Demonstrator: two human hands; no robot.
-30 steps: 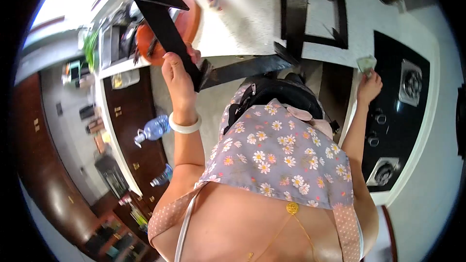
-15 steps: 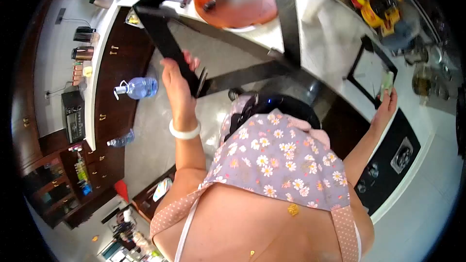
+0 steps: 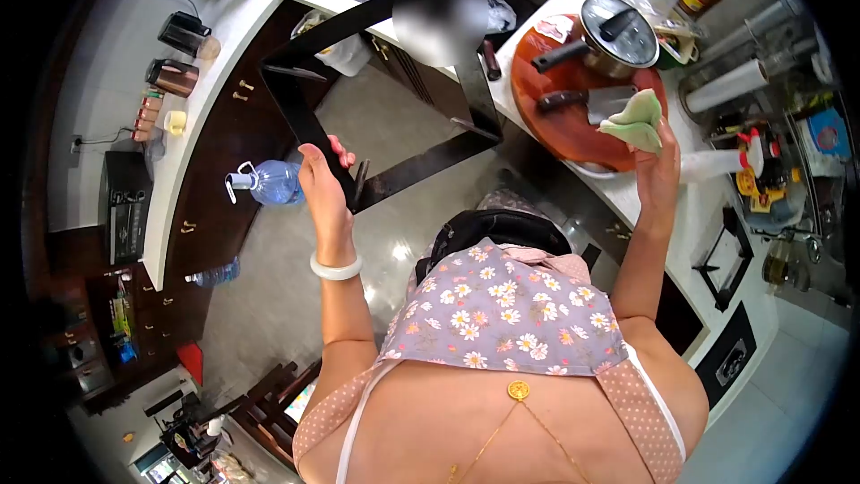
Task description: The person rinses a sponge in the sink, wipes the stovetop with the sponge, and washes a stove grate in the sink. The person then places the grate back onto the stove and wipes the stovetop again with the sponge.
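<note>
- The left hand [image 3: 324,181] is closed around the near left corner of a black frame [image 3: 297,109], its thumb on one side of the bar and fingertips showing on the other.
- The right hand [image 3: 658,168] pinches a folded pale green cloth [image 3: 634,122] between thumb and fingers; the cloth stands up from the fingertips.
- The black frame is in the air, tilted, over the grey floor [image 3: 385,121], with short tabs jutting inward from its corners. A blurred patch hides part of its far side.
- The cloth overlaps the right part of a round reddish-brown board [image 3: 587,145] in the view; whether the two touch, I cannot tell.
- On the board lie a cleaver [image 3: 613,106], with its handle to the left, and a lidded pot [image 3: 618,43] on the far side.
- To the right of the right hand, a white spray bottle [image 3: 708,165] with a red nozzle lies beside the board.
- Nearer on the right worktop [image 3: 674,215] rests a smaller black frame [image 3: 742,235], just beyond a black cooktop [image 3: 727,358].
- Left of the left hand, a blue water bottle [image 3: 276,182] with a white handle shows against dark cabinets [image 3: 215,161].
</note>
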